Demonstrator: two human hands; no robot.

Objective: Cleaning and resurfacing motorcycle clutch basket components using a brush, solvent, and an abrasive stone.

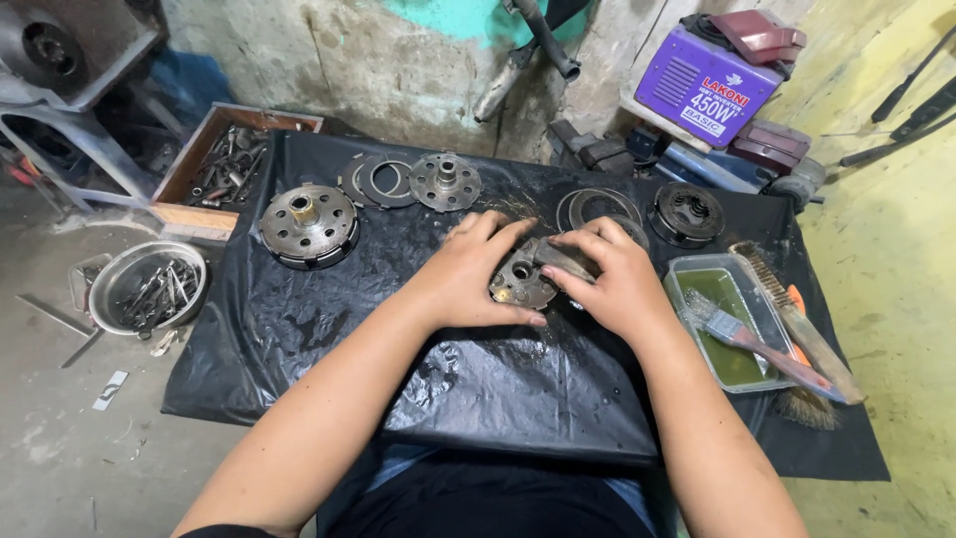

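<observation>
The round metal clutch plate lies flat near the middle of the black plastic sheet, pinned between both hands. The left hand lies over its left side with fingers spread flat and the thumb along the lower rim; the right hand has its fingers curled closed around a dark curved shoe piece seated on the plate's upper right. Working this well probably means holding the plate steady with the flat left palm while the right hand keeps the shoe square to its seat, since the oily sheet looks slippery and the part could skate. Just right of the hands sits a clear tray of green fluid with a paintbrush across it and a wire brush beside it. Farther up lie a clutch drum, loose rings, a hub and another drum.
</observation>
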